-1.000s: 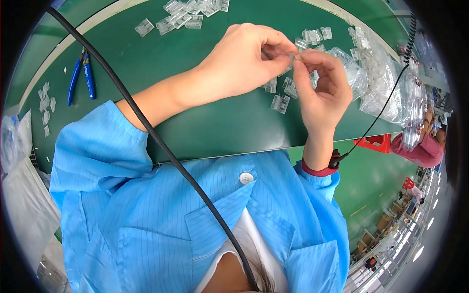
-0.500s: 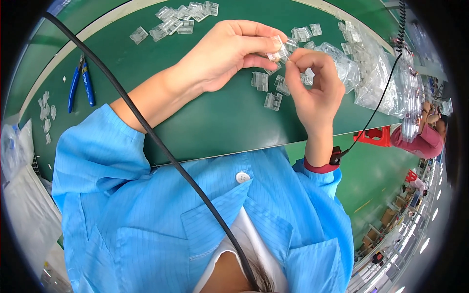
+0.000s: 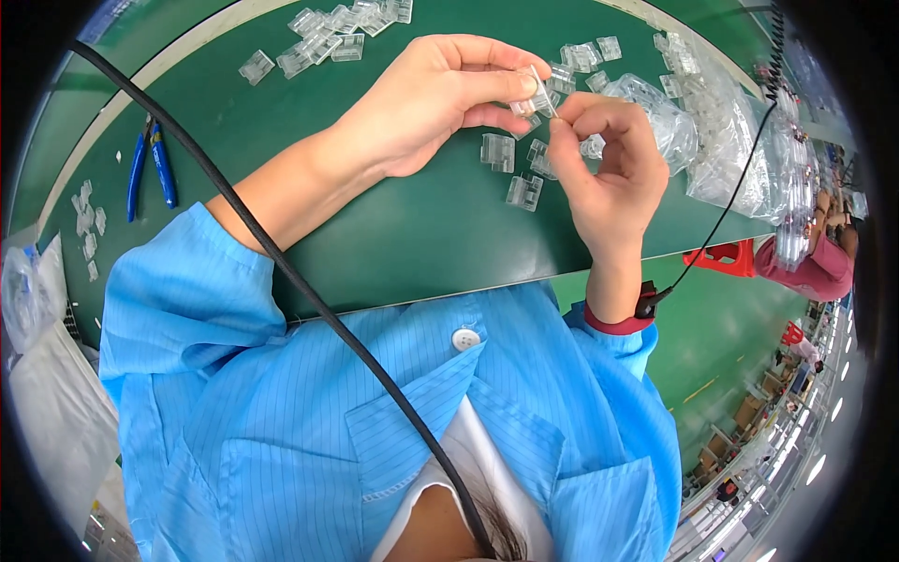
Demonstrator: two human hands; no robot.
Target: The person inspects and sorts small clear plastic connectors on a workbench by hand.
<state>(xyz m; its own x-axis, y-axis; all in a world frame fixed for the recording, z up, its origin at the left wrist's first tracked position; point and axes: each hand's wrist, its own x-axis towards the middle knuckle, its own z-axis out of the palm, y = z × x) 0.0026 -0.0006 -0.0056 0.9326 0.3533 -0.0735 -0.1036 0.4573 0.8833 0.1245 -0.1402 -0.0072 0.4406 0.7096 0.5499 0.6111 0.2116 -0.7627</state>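
My left hand is closed, its thumb and fingers gripping a small clear plastic part above the green table. My right hand is pinched at the right side of that part. Between its thumb and forefinger is the lower end of a thin pale strip, which slants up along the part's edge; whether the strip is joined to the part I cannot tell. Just below the hands lie several similar clear parts. Others lie beyond my right hand.
A heap of clear parts lies at the far left, with blue-handled cutters nearer. Clear bags of parts stand at the right. A black cable crosses the view. My right wristband has a cord. Someone sits beyond the table.
My right hand has shifted slightly right, and the thin strip now shows more plainly between the hands. My left hand keeps its grip on the clear part.
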